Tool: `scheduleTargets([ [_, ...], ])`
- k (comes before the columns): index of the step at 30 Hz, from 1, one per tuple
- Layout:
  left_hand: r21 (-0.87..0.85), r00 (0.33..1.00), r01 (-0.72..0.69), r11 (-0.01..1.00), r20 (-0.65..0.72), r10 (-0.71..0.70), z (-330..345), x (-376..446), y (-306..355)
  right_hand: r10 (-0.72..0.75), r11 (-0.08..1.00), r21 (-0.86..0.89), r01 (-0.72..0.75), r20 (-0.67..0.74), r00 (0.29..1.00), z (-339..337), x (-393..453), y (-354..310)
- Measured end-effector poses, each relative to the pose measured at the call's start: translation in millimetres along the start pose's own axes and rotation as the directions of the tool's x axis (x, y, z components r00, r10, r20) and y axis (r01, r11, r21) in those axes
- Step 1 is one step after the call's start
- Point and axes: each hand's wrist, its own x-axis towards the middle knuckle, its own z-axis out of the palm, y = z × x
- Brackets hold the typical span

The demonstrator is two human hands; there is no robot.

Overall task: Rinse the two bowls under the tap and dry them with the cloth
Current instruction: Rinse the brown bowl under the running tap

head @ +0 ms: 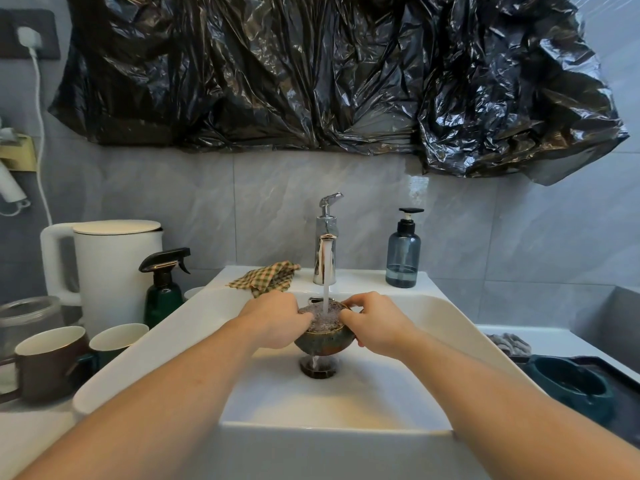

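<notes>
1. The fingers (304,318) of the left hand (273,320) are curling over the near-left rim of a small, dark, brown-green glazed ceramic bowl (323,339), closed around it, with the palm against its outer wall.
2. The fingers (349,315) of the right hand (375,323) are gripping the opposite rim in the same way, so both hands are holding the one bowl between them.
3. That bowl is hanging over the round dark drain (318,368) of the white rectangular ceramic sink (450,327), directly under the chrome single-lever tap (326,251); the stream is running into it, and the bowl is brimming and frothing.
4. A second, dark teal bowl (568,382) is sitting on a dark tray (623,382) to the right of the sink, untouched by either hand; whether it is wet I cannot tell.
5. The green-and-tan checked cloth (266,279) is lying crumpled on the sink's back ledge, left of the tap, well apart from both hands.
6. Judging by this, the task is sitting at an early stage: the first rinse is under way, while the second rinse and both dryings appear to be left.
7. No writing is showing legibly: the blue-grey translucent pump bottle (403,256) and the dark green spray bottle (163,289) are bearing no readable label or brand.
</notes>
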Motion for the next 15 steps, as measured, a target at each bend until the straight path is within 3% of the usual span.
scheduleTargets([
  [15, -0.084, 0.998, 0.019, 0.996, -0.057, -0.024, 0.7, 0.0, 1.2, 0.002, 0.999, -0.046, 0.0, 0.034, 0.999, 0.1, -0.7, 0.8],
])
